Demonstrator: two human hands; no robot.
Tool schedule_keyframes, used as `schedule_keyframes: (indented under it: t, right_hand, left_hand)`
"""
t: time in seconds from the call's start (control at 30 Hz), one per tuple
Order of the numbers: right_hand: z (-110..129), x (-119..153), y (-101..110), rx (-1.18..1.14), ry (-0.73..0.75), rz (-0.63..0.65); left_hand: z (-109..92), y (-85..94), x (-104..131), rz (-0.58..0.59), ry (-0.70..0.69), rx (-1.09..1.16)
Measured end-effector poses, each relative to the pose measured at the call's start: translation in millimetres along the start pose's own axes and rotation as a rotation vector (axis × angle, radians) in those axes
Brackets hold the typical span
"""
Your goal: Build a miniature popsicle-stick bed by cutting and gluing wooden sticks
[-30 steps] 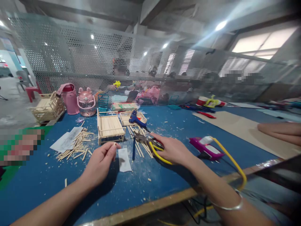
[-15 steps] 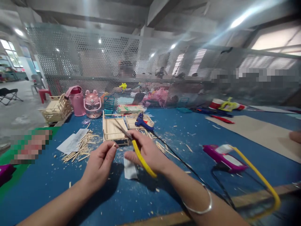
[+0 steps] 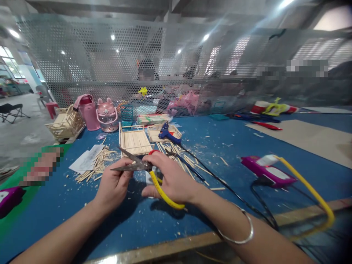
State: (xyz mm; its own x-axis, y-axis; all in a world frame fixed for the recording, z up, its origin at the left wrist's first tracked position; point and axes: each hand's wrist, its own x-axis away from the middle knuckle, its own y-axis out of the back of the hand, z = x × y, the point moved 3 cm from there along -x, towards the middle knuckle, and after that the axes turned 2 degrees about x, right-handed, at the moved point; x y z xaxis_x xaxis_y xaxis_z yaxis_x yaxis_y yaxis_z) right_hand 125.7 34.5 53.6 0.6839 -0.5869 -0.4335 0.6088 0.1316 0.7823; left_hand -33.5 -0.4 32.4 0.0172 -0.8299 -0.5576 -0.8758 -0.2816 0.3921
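Observation:
My right hand (image 3: 172,178) grips scissors (image 3: 137,167) with yellow-covered handles, their blades spread apart and pointing left. My left hand (image 3: 114,183) pinches a small wooden stick, mostly hidden by the fingers; its pale end shows between the scissor blades. Just beyond the hands stands a small wooden frame (image 3: 134,141) built of sticks. To its right a blue glue gun (image 3: 170,135) lies on a second stick piece (image 3: 154,134). Loose wooden sticks (image 3: 101,165) are heaped left of the frame, beside white paper (image 3: 85,159).
Dark-handled pliers (image 3: 189,167) lie among sticks right of my hands. A black cord runs toward the front edge, near a purple device (image 3: 266,172) with a yellow cable. Pink bottles (image 3: 89,113) and another stick model (image 3: 66,124) stand back left, before a perforated screen (image 3: 104,69).
My right hand has turned the scissors leftward, and the open blades have come around the stick end at my left fingertips. The view has shifted slightly; the pliers now show.

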Motion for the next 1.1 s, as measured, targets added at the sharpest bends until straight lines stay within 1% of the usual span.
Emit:
schedule_keyframes:
  t: [0.2, 0.37, 0.53, 0.67, 0.83, 1.1]
  right_hand:
    - [0, 2, 0, -0.053, 0.013, 0.008]
    - [1, 3, 1, -0.026, 0.029, -0.009]
    - [1, 4, 1, -0.002, 0.081, -0.023]
    - [0, 5, -1, -0.005, 0.097, -0.033]
    - [-2, 5, -2, -0.007, 0.116, -0.049]
    - [-6, 5, -3, 0.066, 0.146, -0.098]
  left_hand:
    - [-1, -0.2, 1, 0.009, -0.056, -0.004]
    - [-6, 0.6, 0, -0.013, -0.097, -0.013]
    - [-9, 1.1, 1, -0.017, -0.133, 0.007]
    - [-12, 0.7, 2, -0.009, -0.137, 0.028]
    - [-14, -0.5, 1, 0.002, -0.109, 0.046]
    - [-11, -2.5, 3, 0.007, -0.08, 0.057]
